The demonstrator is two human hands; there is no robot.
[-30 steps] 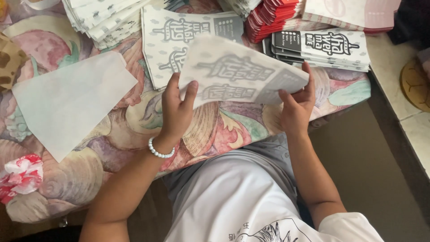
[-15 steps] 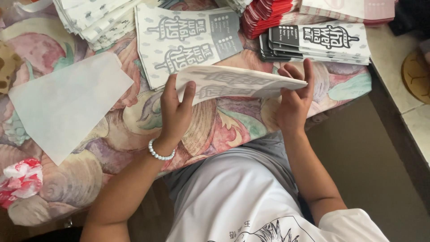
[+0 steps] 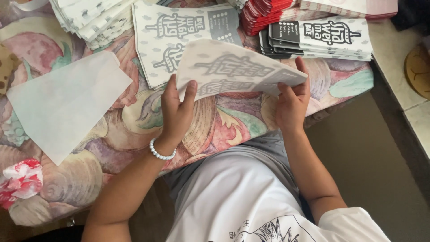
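holding a printed paper sheet (image 3: 233, 67) off the near table edge, left hand (image 3: 177, 110) and right hand (image 3: 291, 105) pinch its corners; mid-fold, it seems, wanting edges squared above the flat sheets (image 3: 179, 31).

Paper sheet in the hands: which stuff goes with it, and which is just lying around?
In use: printed sheet, left hand, right hand, flat sheets, folded stack.
Lying about: blank paper, red bundle, crumpled wrapper.
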